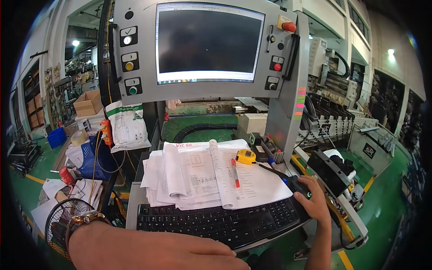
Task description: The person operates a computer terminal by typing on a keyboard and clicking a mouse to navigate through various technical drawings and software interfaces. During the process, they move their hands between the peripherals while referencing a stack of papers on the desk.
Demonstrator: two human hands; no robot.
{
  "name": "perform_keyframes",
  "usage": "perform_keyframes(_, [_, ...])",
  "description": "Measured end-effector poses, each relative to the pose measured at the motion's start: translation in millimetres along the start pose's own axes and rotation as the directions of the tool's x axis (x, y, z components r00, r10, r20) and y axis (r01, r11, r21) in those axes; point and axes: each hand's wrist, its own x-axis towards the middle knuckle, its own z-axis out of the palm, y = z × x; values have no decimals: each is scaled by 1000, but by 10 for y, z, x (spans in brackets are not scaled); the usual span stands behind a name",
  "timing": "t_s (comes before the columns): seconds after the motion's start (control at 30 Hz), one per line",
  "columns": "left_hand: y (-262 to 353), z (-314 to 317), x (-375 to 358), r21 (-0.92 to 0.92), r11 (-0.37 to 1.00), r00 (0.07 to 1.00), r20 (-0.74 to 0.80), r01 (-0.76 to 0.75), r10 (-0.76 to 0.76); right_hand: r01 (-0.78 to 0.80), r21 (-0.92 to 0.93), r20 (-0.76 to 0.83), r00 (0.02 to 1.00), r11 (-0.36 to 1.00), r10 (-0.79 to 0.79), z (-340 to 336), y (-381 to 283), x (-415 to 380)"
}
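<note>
My right hand (313, 199) is closed over a black computer mouse (297, 185) at the right edge of the keyboard shelf. In front of the black keyboard (216, 225), my left hand (180, 249) lies with its fingers stretched out to the right, and nothing shows in it. The frame's lower edge cuts off part of that hand. Stacked papers with drawings (195, 173) cover the back of the keyboard. On them rest a red-capped marker (235, 173) and a yellow tape measure (245, 156). Above is a monitor (209, 42) with a mostly dark window.
Buttons and a red emergency stop (288, 27) flank the screen. A white plastic bag (127, 126) hangs at the left, above a blue basket (96, 157) and a black wire fan guard (58, 222). A machine (335, 112) stands at the right on green floor.
</note>
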Motion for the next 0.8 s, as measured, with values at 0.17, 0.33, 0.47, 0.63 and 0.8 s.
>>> perform_keyframes(0.17, [-78, 155, -107, 103, 991, 996, -26, -80, 84, 3, 2, -4, 1000, 1000, -3, 4, 10, -3])
perform_keyframes(0.33, [20, 31, -8, -24, 999, 999, -34, 31, -31, -12, 7, 2, 1000, 1000, 12, -3, -21, 2])
perform_keyframes(0.47, [28, 3, 9, -37, 999, 999, -19, 39, -40, 1, 9, 3, 1000, 1000, -1, 2, 6, 6])
perform_keyframes(0.63, [-65, 77, -76, 105, 991, 997, 15, -78, 77, -4, 9, 2, 1000, 1000, 4, 4, -3, 1])
perform_keyframes(0.8, [-86, 94, -86, 119, 988, 995, 30, -102, 99, -8, 11, 2, 1000, 1000, 8, 2, 12, 1])
